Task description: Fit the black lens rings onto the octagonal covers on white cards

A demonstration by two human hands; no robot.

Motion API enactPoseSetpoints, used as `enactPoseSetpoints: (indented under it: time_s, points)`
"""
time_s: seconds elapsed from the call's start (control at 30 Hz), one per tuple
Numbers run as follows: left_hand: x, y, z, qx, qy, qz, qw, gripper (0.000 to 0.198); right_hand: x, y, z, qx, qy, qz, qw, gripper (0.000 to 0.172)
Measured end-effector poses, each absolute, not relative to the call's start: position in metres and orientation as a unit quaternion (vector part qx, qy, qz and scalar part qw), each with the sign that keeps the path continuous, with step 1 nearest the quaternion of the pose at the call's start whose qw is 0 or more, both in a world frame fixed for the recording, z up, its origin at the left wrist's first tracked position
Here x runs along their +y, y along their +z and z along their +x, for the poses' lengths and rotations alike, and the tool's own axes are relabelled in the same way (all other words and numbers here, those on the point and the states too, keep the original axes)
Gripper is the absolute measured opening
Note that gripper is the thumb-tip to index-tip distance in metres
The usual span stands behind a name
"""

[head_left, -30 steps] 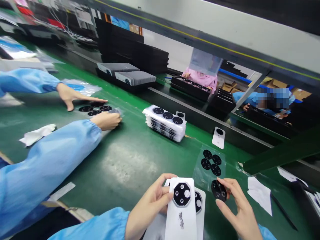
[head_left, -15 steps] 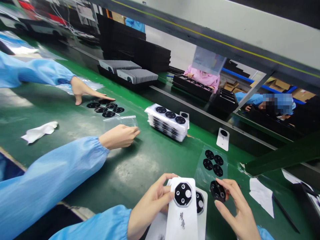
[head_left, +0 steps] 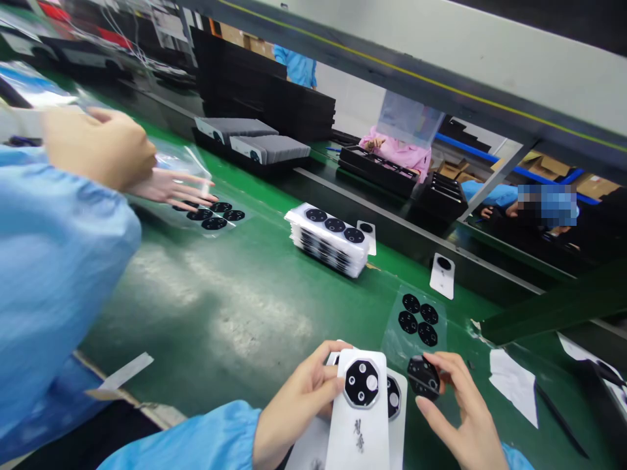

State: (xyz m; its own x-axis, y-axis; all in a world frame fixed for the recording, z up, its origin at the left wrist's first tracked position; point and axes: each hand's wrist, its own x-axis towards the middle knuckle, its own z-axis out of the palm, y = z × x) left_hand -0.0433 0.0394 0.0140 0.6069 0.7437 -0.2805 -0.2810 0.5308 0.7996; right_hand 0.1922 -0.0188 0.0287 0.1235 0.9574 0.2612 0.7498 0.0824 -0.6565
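Observation:
My left hand (head_left: 296,401) grips a white phone back cover (head_left: 360,424) by its upper left edge. The cover has a black octagonal camera area with round holes and dark handwriting-like marks below. Beneath it another white cover (head_left: 399,424) peeks out on the right. To the right, my right hand (head_left: 465,411) pinches a black octagonal camera lens plate (head_left: 424,377) between thumb and fingers, tilted and apart from the cover. Just beyond it, a clear film sheet (head_left: 389,343) bears several similar black plates (head_left: 407,322).
At left a co-worker's hands (head_left: 102,150) reach over another film sheet (head_left: 240,225) with black plates. A stack of plate sheets (head_left: 328,245) stands mid-table. White covers (head_left: 442,281) lie along the conveyor. Paper (head_left: 514,385) and a green post (head_left: 563,303) are at right.
My right hand and the lens plate have shifted slightly left, towards the cover. The co-worker's near arm has drawn back to the left, and the plastic strip and white scrap left their spots.

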Motion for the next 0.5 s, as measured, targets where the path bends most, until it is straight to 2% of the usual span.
enactPoseSetpoints:
  time_s: [0.23,0.5]
  points:
    - [0.038,0.017,-0.030,0.275,0.281,0.380,0.837,0.042,-0.018,0.037,0.175,-0.748,0.189,-0.565,0.293,0.038]
    - [0.034,0.019,-0.023,0.277,0.257,0.398,0.836,0.045,-0.017,0.043,0.161,-0.777,0.189,-0.546,0.250,0.048]
